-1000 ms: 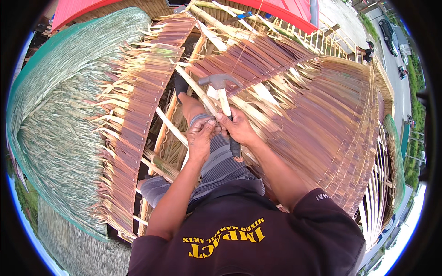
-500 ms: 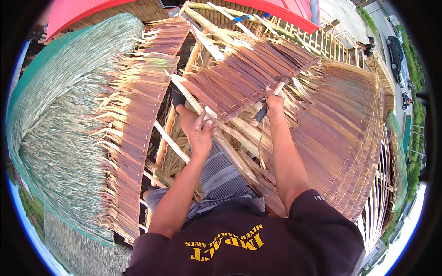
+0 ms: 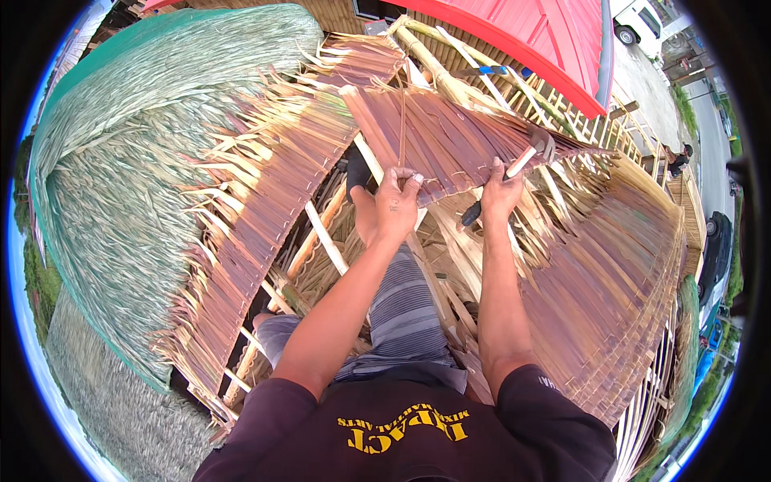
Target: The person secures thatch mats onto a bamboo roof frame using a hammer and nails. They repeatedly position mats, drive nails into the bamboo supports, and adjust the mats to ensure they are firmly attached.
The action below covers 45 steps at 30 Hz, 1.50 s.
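Both hands [image 3: 393,210] raised the brown thatch panel [image 3: 450,136] higher.

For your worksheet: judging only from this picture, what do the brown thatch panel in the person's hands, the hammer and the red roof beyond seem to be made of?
Brown thatch panel: dried palm-like leaf strips, matt and fibrous, folded side by side.
Hammer in the right hand: pale handle, probably wood, with a dark grip; dull grey head, likely steel.
Red roof: smooth, ribbed sheet, probably painted metal.
The left hand grips the panel's edge.
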Motion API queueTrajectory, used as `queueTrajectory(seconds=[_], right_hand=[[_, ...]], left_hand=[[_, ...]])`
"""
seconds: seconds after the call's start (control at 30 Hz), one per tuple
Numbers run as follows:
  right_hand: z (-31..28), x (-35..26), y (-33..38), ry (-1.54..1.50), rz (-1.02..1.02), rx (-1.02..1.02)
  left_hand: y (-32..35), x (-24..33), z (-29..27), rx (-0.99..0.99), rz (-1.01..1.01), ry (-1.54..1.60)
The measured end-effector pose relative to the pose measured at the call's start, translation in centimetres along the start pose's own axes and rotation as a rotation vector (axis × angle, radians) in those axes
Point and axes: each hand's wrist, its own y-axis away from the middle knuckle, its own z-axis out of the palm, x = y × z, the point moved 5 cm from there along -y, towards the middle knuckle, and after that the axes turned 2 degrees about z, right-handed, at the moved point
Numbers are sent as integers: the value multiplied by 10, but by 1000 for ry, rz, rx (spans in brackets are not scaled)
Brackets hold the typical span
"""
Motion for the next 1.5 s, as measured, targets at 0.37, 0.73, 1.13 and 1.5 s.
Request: queueTrajectory(seconds=[0.37, 0.73, 1.13, 1.5], right_hand=[[194, -168, 55, -111, -412, -552], [516, -47, -46, 57, -233, -720], [595, 201, -79, 568, -170, -991], [591, 202, -78, 737, -219, -973]], left_hand=[[-68, -10, -187, 522, 320, 59], [-338, -171, -213, 481, 150, -128], [-384, -376, -141, 426, -131, -338], [-325, -362, -155, 701, -304, 92]])
